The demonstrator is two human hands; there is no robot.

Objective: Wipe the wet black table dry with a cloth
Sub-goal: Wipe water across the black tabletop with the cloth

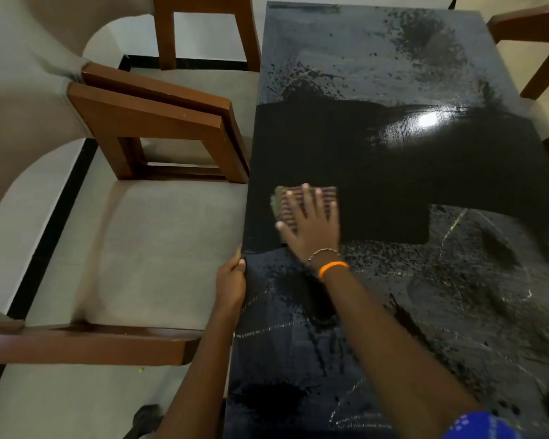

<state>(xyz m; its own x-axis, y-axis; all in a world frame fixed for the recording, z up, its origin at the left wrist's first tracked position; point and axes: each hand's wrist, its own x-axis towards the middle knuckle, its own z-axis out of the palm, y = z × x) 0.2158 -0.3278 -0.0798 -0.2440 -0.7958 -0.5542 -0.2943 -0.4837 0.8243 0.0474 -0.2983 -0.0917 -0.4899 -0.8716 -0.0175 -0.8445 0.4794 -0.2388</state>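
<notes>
In the head view, the right hand (311,224) is pressing a folded striped cloth (305,204) flat against the black table (393,172), fingers spread and nearly straight over it rather than curled round it; the cloth is lying near the table's nine o'clock edge, at the left end of a clean dark band that is running across toward three o'clock. The left hand (232,280) is gripping the table's near-left edge at about seven o'clock from the cloth, thumb on top, seemingly bracing the body. Water droplets are beading toward twelve o'clock and across the five o'clock area, so much is looking undone. The cloth is looking soft, light and limp, probably dragging when damp, so a flat palm on its middle seems the best hold; the glossy top is likely slippery. Wooden chairs (159,122) are standing just beside the table at nine o'clock.
</notes>
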